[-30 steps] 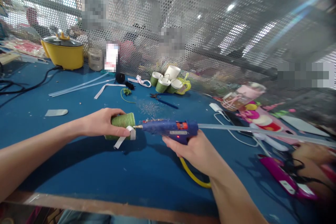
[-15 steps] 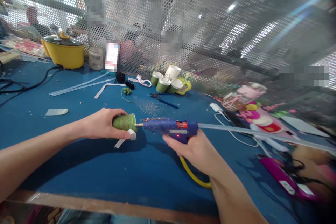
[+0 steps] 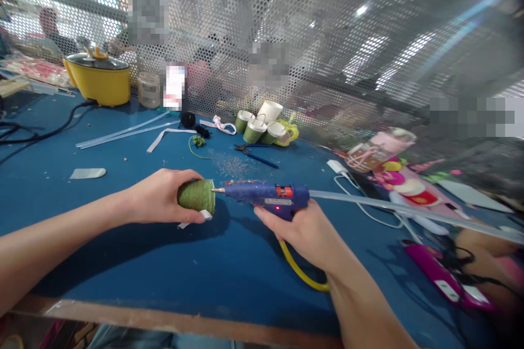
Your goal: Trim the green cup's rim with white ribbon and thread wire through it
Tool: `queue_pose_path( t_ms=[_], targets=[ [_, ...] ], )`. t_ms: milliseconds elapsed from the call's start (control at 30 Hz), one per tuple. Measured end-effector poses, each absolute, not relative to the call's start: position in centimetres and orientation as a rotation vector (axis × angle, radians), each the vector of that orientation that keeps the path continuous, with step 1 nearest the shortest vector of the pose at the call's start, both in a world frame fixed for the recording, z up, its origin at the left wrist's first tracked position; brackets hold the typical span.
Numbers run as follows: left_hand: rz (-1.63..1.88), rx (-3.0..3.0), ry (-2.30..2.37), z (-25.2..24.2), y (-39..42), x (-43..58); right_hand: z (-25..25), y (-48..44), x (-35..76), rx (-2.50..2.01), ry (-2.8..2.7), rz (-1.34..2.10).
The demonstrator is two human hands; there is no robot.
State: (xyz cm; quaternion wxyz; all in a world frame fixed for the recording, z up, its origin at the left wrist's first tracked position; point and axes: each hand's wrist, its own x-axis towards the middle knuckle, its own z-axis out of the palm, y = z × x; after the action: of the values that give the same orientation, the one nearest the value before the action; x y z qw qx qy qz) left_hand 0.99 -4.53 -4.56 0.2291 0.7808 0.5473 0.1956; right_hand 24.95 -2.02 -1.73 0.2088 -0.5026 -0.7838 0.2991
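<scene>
My left hand (image 3: 164,196) is closed around a small cup wrapped in green yarn (image 3: 196,197), lying on its side with its rim toward the right. A white ribbon (image 3: 206,215) hangs at the rim under my thumb. In my right hand (image 3: 305,232) is a blue hot glue gun (image 3: 262,199) with its red light lit. Its metal nozzle points left and meets the cup at the rim; whether glue is coming out is too small to tell. A long clear glue stick (image 3: 368,203) sticks out of the gun's back end.
Behind my hands lie pliers (image 3: 257,158), green-wrapped cups (image 3: 254,131), green yarn (image 3: 198,142) and a ribbon strip (image 3: 164,135). A yellow pot (image 3: 98,82) and a jar (image 3: 149,90) stand back left. A purple device (image 3: 442,272) is at right, near another person's arm (image 3: 478,245).
The green cup has turned slightly in my left hand, and its white ribbon has shifted lower. The glue gun's nozzle has moved a little up and right along with the rim.
</scene>
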Motion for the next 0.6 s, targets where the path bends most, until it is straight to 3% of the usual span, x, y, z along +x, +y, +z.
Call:
queue_pose_path(
  t_ms=[600],
  targets=[
    [0.588, 2.247, 1.558, -4.89, -4.60, 1.15, -1.86, -2.03, 24.90, -1.450, -2.138, 0.825]
  ],
)
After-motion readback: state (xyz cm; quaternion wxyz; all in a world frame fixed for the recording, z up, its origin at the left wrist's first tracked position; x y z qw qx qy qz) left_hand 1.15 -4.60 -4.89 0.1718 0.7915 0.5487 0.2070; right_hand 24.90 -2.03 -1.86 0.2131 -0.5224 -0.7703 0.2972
